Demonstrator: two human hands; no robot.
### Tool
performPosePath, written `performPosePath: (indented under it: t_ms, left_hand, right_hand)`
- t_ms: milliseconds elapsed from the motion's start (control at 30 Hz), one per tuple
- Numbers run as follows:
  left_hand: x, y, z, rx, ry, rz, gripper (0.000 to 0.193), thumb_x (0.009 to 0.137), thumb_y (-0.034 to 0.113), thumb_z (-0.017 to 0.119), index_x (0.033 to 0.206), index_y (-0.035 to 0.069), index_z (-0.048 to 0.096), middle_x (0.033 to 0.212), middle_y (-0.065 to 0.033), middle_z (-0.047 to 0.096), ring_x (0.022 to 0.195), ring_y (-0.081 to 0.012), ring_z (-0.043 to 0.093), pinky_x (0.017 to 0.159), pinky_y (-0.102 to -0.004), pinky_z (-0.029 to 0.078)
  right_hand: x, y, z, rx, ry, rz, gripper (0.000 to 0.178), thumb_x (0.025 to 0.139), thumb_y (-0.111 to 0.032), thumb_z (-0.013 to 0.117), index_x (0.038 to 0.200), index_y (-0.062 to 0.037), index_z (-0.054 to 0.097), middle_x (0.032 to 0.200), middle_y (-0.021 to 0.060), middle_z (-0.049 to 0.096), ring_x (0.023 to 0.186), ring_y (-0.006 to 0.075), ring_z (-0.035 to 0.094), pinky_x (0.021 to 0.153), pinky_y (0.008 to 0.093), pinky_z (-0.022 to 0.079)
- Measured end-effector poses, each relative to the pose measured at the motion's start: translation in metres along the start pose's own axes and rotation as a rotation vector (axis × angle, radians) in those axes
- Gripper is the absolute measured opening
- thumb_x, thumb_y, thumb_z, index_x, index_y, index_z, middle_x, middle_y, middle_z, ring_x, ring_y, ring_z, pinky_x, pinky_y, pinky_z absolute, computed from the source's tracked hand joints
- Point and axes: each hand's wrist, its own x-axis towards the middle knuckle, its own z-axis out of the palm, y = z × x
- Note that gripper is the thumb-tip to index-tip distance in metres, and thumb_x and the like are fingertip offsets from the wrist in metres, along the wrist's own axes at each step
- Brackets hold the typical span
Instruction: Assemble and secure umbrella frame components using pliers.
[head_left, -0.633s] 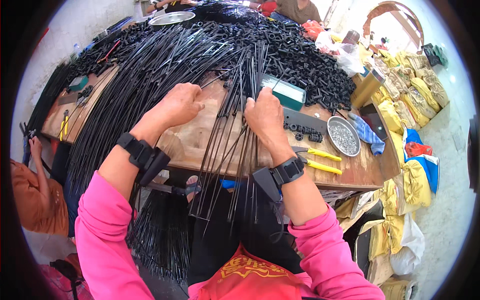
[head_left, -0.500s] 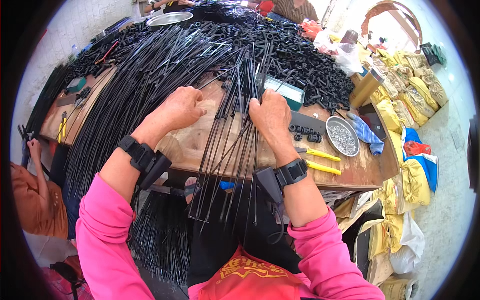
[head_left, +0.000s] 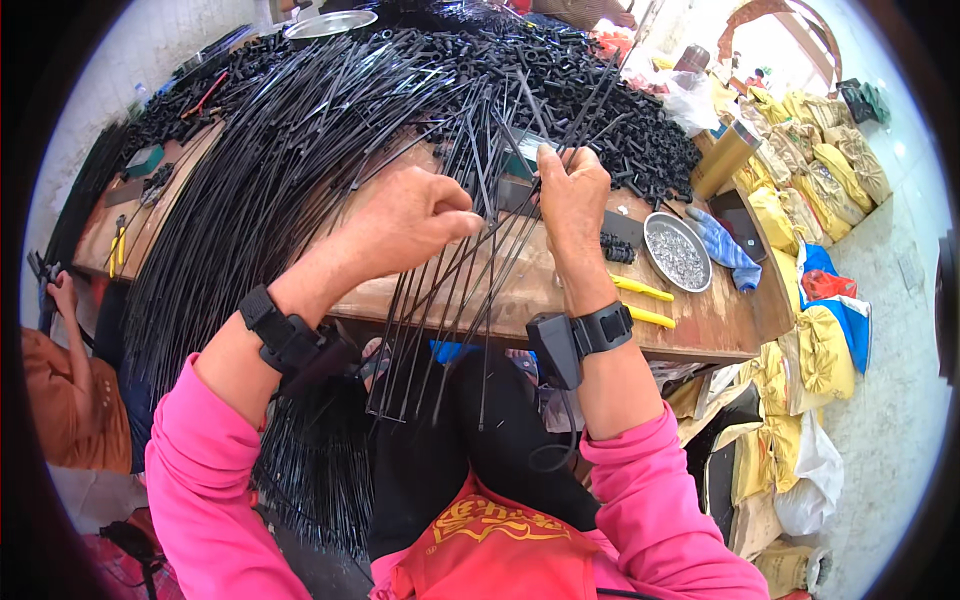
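Note:
My right hand (head_left: pixel 573 195) is closed in a pinch around a few thin black rods, which slant from the heap at the back down toward my lap. Beside it, my left hand (head_left: pixel 420 218) has its thumb and fingers pressed together, the fingertips at the rods; whether a rod sits between them is hidden. Between and below both hands, a loose bunch of black rods (head_left: pixel 447 330) overhangs the table's front edge. Behind the hands lies a green box (head_left: pixel 522 152), partly covered by rods.
A big sheaf of black rods (head_left: pixel 250 170) fills the left side. Short black tubular parts (head_left: pixel 640 150) are heaped behind. To the right are yellow-handled pliers (head_left: pixel 645 302), a metal dish of small metal pieces (head_left: pixel 677 255), a blue glove (head_left: pixel 728 252) and a gold flask (head_left: pixel 727 158). Another person (head_left: pixel 85 395) is at left.
My right hand has moved right and slightly up, tilting a few rods away from the bunch. My left hand has come rightward, close to those rods.

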Motion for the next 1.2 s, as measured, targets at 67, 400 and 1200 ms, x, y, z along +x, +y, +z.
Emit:
performPosePath:
  t_ms: [67,400,1200]
  left_hand:
    - [0.001,0.009,0.006,-0.113,-0.056,-0.062,0.049,0.078,0.025,0.069,0.109,-0.012,0.057,0.087,-0.017,0.066,0.08,-0.0143,0.061,0.071,-0.0265,0.049]
    - [0.008,0.026,0.015,-0.53,0.197,-0.171,0.053,0.078,0.013,0.062,0.121,-0.01,0.041,0.078,-0.008,0.058,0.06,-0.0128,0.054,0.053,-0.0252,0.044]
    - [0.092,-0.071,-0.087,-0.143,0.135,-0.538,0.039,0.088,0.013,0.052,0.123,0.003,0.039,0.078,-0.0059,0.057,0.04,-0.009,0.042,0.032,-0.0238,0.034]
  right_hand:
    - [0.001,-0.006,-0.001,0.07,0.026,-0.028,0.025,0.076,-0.018,0.065,0.072,0.0043,0.053,0.065,0.0156,0.058,0.059,0.0241,0.055,0.059,0.0368,0.043]
    - [0.014,-0.078,0.015,0.069,-0.194,-0.242,0.046,0.072,-0.029,0.066,0.096,0.0089,0.057,0.089,0.0253,0.063,0.086,0.0366,0.062,0.079,0.0409,0.047]
    - [-0.037,-0.015,-0.006,-0.156,-0.579,-0.091,0.034,0.075,-0.031,0.064,0.082,0.0016,0.064,0.077,0.0225,0.064,0.078,0.0383,0.063,0.072,0.0429,0.05]
